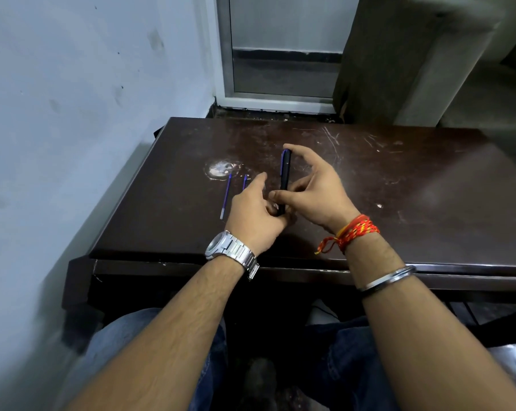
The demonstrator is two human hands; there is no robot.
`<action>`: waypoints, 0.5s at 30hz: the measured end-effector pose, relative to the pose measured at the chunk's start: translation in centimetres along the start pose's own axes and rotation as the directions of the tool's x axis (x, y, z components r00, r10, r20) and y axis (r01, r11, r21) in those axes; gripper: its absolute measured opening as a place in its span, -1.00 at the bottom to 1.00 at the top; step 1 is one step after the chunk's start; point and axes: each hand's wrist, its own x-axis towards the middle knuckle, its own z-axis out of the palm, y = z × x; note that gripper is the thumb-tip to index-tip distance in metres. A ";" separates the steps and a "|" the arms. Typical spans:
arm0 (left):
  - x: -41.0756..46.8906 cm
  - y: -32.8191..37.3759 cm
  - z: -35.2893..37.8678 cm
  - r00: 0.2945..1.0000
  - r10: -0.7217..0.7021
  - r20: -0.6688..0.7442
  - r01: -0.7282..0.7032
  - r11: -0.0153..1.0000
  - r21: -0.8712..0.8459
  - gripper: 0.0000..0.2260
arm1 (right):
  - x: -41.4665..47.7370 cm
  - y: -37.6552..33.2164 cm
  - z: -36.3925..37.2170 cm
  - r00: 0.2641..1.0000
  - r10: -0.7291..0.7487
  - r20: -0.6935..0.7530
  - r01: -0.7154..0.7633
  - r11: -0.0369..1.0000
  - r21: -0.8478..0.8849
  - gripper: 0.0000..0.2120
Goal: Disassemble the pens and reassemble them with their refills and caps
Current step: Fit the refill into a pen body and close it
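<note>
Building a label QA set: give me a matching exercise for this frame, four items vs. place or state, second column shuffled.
Items:
1. pen
2. long refill
3. watch
4. red thread

Place or state:
A. on left wrist
B. held by both hands
C. on right wrist
D. lying loose on the table

Pairs: 1-B, 2-D, 3-A, 4-C

Dark table (399, 179) looks like glossy wood, scratched and scuffed; the pen (285, 173) is smooth dark plastic; the watch (231, 250) and bangle (390, 279) are shiny metal; wrist thread (354, 231) woven
</note>
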 end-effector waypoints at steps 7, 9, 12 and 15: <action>0.4 0.2 0.2 0.999 -0.033 -0.017 0.033 0.999 0.014 -0.22 | -0.5 0.8 0.3 0.975 0.105 -0.194 -0.126 0.987 -0.098 -0.36; 0.4 0.3 0.3 0.998 -0.047 -0.030 0.048 0.999 0.018 -0.20 | -0.1 0.9 -0.9 0.919 0.136 -0.371 -0.172 0.983 -0.063 -0.61; 0.4 0.2 0.1 0.997 -0.043 -0.058 0.046 0.998 0.050 -0.21 | 0.4 1.9 -3.5 0.827 0.176 -0.534 -0.280 0.953 -0.119 -0.82; 0.7 0.0 0.0 0.996 -0.049 -0.076 0.055 0.995 0.079 -0.27 | 0.2 3.5 -4.9 0.822 0.216 -0.527 -0.390 0.887 -0.245 -0.89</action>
